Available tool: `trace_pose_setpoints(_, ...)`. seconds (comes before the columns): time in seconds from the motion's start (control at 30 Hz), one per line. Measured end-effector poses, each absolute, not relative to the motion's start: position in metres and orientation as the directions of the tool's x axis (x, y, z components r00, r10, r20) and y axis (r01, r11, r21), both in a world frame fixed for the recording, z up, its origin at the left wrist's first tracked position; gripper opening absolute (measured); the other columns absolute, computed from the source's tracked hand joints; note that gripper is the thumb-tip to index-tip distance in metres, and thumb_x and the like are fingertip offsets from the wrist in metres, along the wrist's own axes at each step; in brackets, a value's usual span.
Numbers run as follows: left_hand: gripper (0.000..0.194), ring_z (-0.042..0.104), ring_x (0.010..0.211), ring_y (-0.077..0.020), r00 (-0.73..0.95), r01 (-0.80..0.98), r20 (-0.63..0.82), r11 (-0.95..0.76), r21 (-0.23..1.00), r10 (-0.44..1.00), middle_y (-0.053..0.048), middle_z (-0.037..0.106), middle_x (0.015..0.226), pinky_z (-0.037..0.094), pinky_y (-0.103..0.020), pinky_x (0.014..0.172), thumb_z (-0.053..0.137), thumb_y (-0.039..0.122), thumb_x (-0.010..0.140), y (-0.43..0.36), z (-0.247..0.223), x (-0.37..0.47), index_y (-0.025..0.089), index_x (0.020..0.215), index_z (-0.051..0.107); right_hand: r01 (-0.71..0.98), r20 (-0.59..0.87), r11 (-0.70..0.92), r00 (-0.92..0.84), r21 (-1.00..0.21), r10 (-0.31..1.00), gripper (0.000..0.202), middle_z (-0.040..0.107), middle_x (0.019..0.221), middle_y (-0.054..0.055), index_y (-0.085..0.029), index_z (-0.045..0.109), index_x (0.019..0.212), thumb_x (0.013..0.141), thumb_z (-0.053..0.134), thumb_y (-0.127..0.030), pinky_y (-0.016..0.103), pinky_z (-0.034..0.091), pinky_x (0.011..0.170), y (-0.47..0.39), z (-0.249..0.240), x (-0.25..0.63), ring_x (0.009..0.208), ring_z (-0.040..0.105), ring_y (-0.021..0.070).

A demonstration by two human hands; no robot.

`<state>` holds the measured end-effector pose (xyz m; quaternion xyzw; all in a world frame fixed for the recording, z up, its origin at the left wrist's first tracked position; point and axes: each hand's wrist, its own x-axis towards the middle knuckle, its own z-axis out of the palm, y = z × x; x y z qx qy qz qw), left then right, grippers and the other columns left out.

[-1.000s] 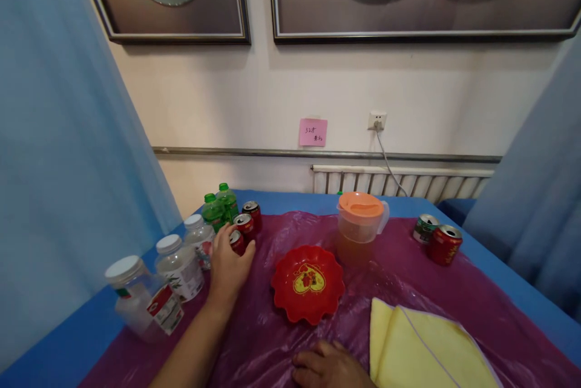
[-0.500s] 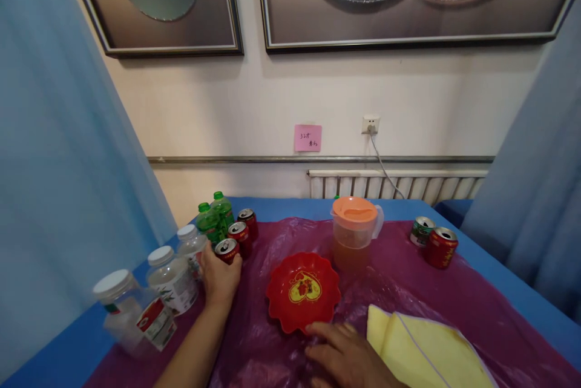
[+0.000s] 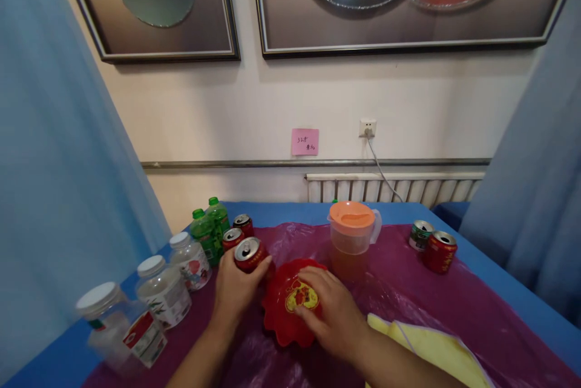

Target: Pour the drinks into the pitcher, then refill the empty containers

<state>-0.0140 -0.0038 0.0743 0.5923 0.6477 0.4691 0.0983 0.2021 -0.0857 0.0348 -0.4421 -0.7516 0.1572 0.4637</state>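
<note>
My left hand (image 3: 236, 289) is wrapped round an opened red drink can (image 3: 250, 256), upright just left of the red dish. The scalloped red dish (image 3: 285, 335) has a yellow print at its centre. Over its right part hovers my right hand (image 3: 333, 309), thumb and fingers apart with nothing between them; whether it touches the dish I cannot tell. Behind the held can stand two more red cans, a nearer can (image 3: 232, 238) and a farther can (image 3: 244, 224). Two green plastic bottles (image 3: 204, 235) are beside them.
Clear jars with white lids (image 3: 163, 294) line the left side. A lidded jug (image 3: 351, 240) of amber liquid stands behind the dish. At right are a green can (image 3: 420, 235) and a red can (image 3: 440, 252). A yellow cloth (image 3: 431, 351) lies front right on the purple sheet (image 3: 394, 291).
My left hand has carried the front red can right and nearer, towards the dish. My right hand has moved up and forward from the dish's front edge to above it.
</note>
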Motion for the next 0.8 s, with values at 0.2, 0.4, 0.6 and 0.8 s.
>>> trace_pose_setpoints(0.2,0.069,0.071,0.098,-0.0354,-0.113,0.542,0.333,-0.222,0.81,0.936,-0.014,0.073,0.106,0.057,-0.048,0.087,0.08,0.055,0.057,-0.026,0.086,0.053,0.017,0.11,0.057,0.48,0.499,0.434,0.011,-0.763,0.866,0.069,0.061,0.129,0.016,-0.015,0.048,0.137,0.073,0.073,-0.023,0.053,0.048,0.102,-0.047,0.034,0.172,0.118,0.061,0.0336)
trace_pose_setpoints(0.4,0.072,0.066,0.119,-0.0343,0.302,0.204,0.193,-0.261,0.944,0.934,-0.015,0.071,0.127,0.052,-0.048,0.104,0.081,0.046,0.064,-0.014,0.079,0.037,0.019,0.127,0.059,0.218,0.442,0.432,-0.002,-0.875,0.897,0.067,0.062,0.124,0.012,-0.021,0.045,0.131,0.072,0.076,-0.029,0.047,0.048,0.102,-0.036,0.031,0.192,0.115,0.062,0.0277)
trace_pose_setpoints(0.6,0.072,0.068,0.116,-0.0378,0.554,-0.095,0.068,-0.018,0.995,0.83,-0.014,0.074,0.123,0.053,-0.051,0.101,0.086,0.055,0.065,0.0,0.06,0.013,0.02,0.125,0.066,-0.206,0.264,0.218,-0.228,-0.954,0.937,0.079,0.065,0.119,0.008,-0.024,0.047,0.112,0.054,0.093,-0.051,0.044,0.05,0.098,-0.029,0.032,0.211,0.114,0.063,0.0285)
trace_pose_setpoints(0.8,0.071,0.071,0.107,-0.038,0.392,0.031,0.15,-0.176,0.984,0.908,-0.014,0.077,0.115,0.056,-0.049,0.097,0.088,0.057,0.061,0.007,0.042,0.017,0.016,0.115,0.068,-0.154,0.25,0.234,-0.092,-0.96,0.964,0.058,0.07,0.111,0.007,-0.025,0.059,0.122,0.077,0.08,-0.055,0.04,0.052,0.091,-0.046,0.014,0.212,0.103,0.066,0.0256)
